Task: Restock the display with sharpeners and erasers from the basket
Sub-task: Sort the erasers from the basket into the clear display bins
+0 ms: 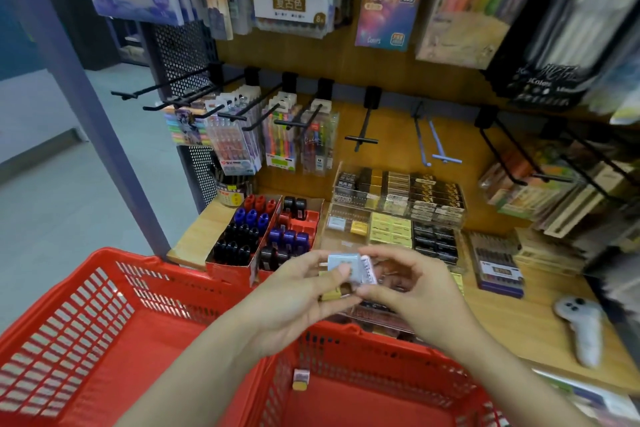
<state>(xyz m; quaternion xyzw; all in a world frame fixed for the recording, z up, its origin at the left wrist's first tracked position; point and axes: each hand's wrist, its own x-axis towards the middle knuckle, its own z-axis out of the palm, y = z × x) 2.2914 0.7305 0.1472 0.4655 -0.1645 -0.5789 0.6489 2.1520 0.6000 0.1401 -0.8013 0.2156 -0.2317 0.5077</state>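
My left hand [294, 291] and right hand [408, 284] meet above the far rim of the red basket [114, 315], just in front of the display. Between them I hold a small stack of wrapped erasers [348, 269]: my left grip is curled around the pile with the thumb pressed on the pale blue one on top, and a yellow one [330, 295] shows beneath it. My right grip pinches the edge of the same stack, thumb and fingertips narrow on a pink-printed wrapper. 1 more eraser [300, 380] lies on the basket floor, near its far wall.

On the wooden shelf [519, 322] beyond my hands stands a clear tray of erasers [398, 215] in black, gold and yellow wrappers. To its left sit 2 red cardboard boxes of sharpeners [263, 229] in red, blue and black. A white controller [580, 329] lies on the shelf to the right.
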